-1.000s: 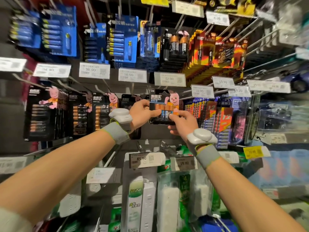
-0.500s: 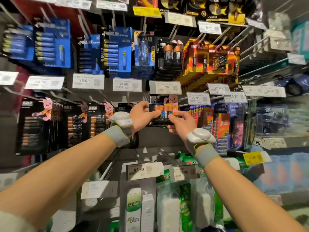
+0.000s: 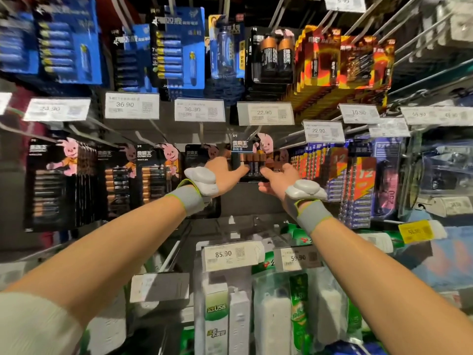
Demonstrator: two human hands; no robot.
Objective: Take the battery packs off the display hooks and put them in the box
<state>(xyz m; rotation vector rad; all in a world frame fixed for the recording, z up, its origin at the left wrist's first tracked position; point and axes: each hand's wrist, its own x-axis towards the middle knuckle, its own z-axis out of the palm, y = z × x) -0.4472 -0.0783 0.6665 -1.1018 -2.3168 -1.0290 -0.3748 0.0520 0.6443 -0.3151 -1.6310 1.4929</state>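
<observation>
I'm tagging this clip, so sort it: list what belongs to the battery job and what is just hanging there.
Job in hand: battery pack, gripped by the left hand and the right hand; hanging black packs; blue packs. The box is not in view.

Just there: price tags; power strips.

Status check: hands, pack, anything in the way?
Left hand and right hand pinch the battery pack at its lower edge. Pack under the 22.90 price tag, not boxed. Box not in view; nothing blocking.
</observation>
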